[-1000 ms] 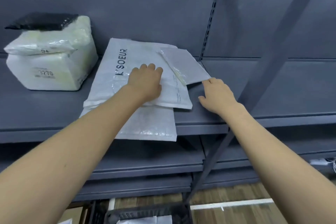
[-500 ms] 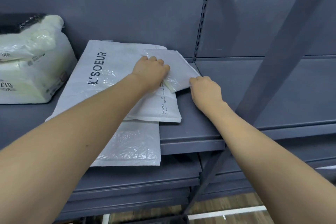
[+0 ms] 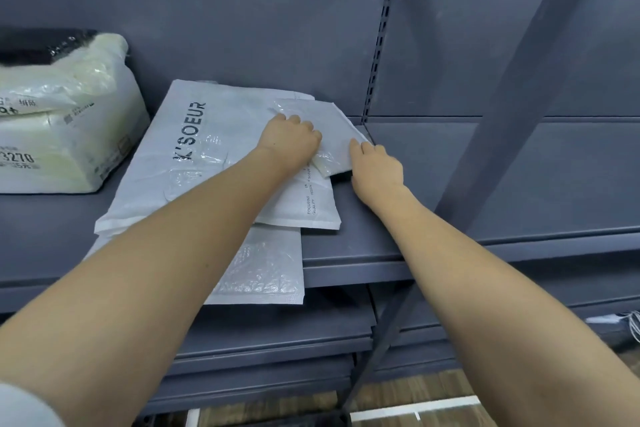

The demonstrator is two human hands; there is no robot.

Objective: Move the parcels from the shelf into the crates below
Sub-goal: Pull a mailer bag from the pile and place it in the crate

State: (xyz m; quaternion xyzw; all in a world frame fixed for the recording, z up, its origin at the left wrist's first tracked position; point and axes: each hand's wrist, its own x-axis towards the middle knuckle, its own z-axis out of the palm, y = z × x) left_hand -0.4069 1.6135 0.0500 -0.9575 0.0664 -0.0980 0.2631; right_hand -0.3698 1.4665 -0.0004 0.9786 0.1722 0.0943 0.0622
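Note:
A small grey mailer point(image 3: 329, 125) lies on top of a large white mailer printed K'SOEUR point(image 3: 194, 163), on the grey shelf point(image 3: 433, 191). My left hand point(image 3: 289, 144) sits on the small mailer's left edge with the fingers curled onto it. At the mailer's right lower corner my right hand point(image 3: 375, 170) takes hold, and that corner is slightly raised off the shelf. A bubble mailer point(image 3: 266, 270) lies under the big one and hangs over the shelf's front edge. No crate is in view.
A bulky white wrapped parcel point(image 3: 69, 135) with a black bag point(image 3: 41, 45) on top stands at the left of the shelf. A slanted grey strut point(image 3: 519, 97) crosses in front on the right. Lower shelves and wooden floor point(image 3: 398, 392) lie below.
My left hand slid right from the large mailer onto the small grey one. My right hand moved in from the bare shelf to the small mailer's right corner.

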